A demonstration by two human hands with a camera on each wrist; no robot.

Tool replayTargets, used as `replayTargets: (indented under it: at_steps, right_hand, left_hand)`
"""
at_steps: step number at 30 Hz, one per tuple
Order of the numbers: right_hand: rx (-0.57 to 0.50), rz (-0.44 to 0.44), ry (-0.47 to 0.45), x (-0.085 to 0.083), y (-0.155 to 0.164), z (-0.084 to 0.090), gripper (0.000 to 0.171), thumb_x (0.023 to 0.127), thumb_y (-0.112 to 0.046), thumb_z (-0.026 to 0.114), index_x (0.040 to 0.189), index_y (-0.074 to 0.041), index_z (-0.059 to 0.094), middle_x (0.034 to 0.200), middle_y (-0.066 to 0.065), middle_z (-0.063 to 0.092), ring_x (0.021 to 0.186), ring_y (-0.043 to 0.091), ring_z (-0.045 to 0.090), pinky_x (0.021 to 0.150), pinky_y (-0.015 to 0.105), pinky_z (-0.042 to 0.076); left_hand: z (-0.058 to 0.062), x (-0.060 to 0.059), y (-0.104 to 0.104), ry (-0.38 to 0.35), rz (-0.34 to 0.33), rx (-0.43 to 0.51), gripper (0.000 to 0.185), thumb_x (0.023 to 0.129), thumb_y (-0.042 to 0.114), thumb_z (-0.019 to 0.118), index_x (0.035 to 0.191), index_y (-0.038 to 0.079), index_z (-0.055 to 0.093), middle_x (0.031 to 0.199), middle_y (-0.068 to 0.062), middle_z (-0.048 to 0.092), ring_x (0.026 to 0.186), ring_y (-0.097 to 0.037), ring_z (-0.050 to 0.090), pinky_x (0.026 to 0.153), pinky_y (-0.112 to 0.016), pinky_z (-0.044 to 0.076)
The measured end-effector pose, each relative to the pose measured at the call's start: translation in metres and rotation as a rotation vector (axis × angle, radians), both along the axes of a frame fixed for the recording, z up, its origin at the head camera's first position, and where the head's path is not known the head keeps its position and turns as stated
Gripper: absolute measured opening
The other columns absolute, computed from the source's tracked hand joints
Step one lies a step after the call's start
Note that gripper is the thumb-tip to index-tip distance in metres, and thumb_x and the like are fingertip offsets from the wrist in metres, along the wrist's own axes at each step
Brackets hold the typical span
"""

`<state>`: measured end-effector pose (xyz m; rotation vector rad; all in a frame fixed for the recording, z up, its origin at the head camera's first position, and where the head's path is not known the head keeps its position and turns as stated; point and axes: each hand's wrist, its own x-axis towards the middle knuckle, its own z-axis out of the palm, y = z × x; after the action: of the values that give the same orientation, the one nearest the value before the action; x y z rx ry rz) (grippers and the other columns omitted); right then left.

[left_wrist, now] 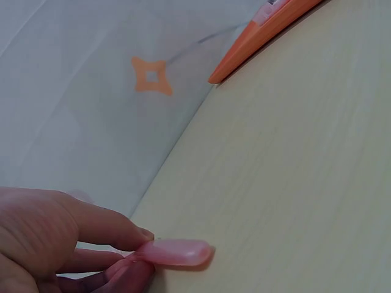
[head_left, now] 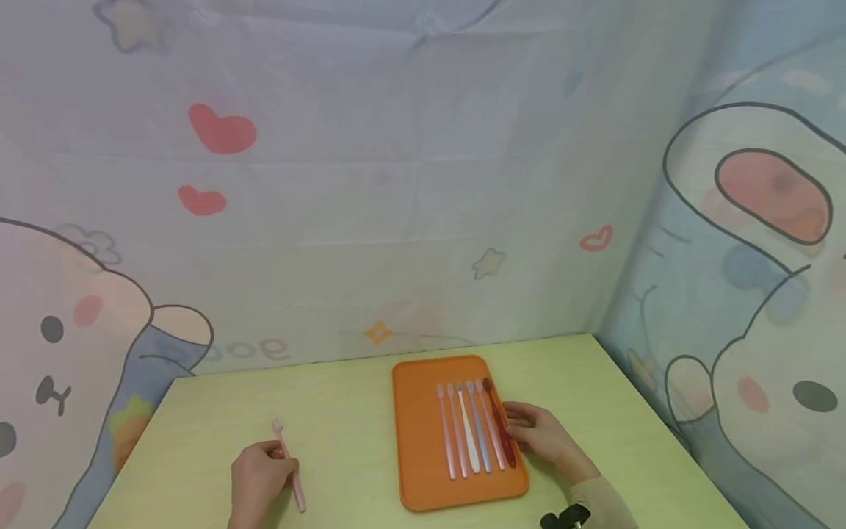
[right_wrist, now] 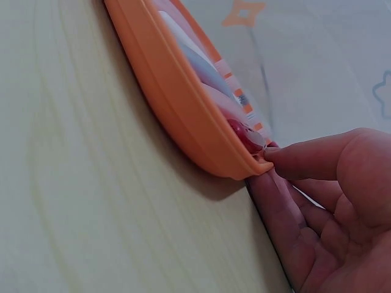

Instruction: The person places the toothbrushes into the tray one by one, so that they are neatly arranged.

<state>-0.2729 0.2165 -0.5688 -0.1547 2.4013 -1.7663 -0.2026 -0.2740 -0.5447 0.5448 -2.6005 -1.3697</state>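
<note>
Between thumb and fingers, my left hand (head_left: 258,476) pinches a pink toothbrush (head_left: 298,491) over the left part of the table. Its head points away from me, and the rounded handle end (left_wrist: 183,252) sticks out of the fingers in the left wrist view. My right hand (head_left: 540,435) grips the right rim of an orange tray (head_left: 418,441); the right wrist view has thumb and fingers on that rim. Side by side on the tray lie several toothbrushes: pink ones, a white one (head_left: 470,439), a blue one (head_left: 483,439) and a dark red one (head_left: 508,450) nearest the right hand.
A pale yellow wooden table (head_left: 344,433) carries everything. Behind it hangs a printed cloth (head_left: 396,206) with hearts and stars, and another cartoon cloth (head_left: 694,294) closes off the right side. A small black device (head_left: 565,516) sits by the right wrist.
</note>
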Motion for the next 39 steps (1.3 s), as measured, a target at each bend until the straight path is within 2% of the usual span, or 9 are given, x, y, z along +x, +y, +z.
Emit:
replayTargets:
  at_steps: [5,17,24,39]
  right_hand:
    - [-0.002,0.004,0.001,-0.002,0.001,-0.002,0.052,0.099,-0.002,0.069,0.148,0.008,0.056,0.143,0.029,0.062,0.122,0.031,0.066,0.077,0.031,0.060]
    - [0.008,-0.004,0.015,-0.002,0.003,-0.008,0.052,0.099,0.000,0.069,0.147,0.010,0.055,0.143,0.031,0.061,0.124,0.038,0.066,0.079,0.035,0.060]
    - [0.018,0.000,0.007,-0.001,0.002,-0.004,0.051,0.099,-0.001,0.070,0.148,0.009,0.056,0.144,0.030,0.061,0.126,0.040,0.065,0.081,0.034,0.060]
    - [-0.012,0.029,0.016,-0.005,0.004,-0.009,0.052,0.101,-0.001,0.067,0.149,0.011,0.053,0.146,0.032,0.058,0.128,0.042,0.063,0.087,0.041,0.063]
  left_hand:
    - [0.001,0.000,-0.001,-0.005,-0.005,0.035,0.050,0.080,-0.003,0.079,0.124,-0.020,0.065,0.090,-0.015,0.070,0.064,-0.015,0.064,0.055,-0.027,0.057]
    - [0.001,-0.004,-0.007,-0.015,-0.040,-0.045,0.049,0.077,0.004,0.080,0.121,-0.015,0.071,0.084,-0.005,0.076,0.069,-0.017,0.065,0.061,-0.031,0.053]
    - [0.000,-0.004,-0.009,-0.021,-0.049,-0.018,0.048,0.077,0.003,0.078,0.120,-0.017,0.071,0.083,-0.008,0.076,0.062,-0.016,0.067,0.056,-0.030,0.056]
    - [-0.001,-0.007,-0.014,-0.022,-0.068,-0.035,0.043,0.081,0.007,0.081,0.118,-0.015,0.073,0.083,-0.006,0.076,0.068,-0.016,0.067,0.060,-0.030,0.054]
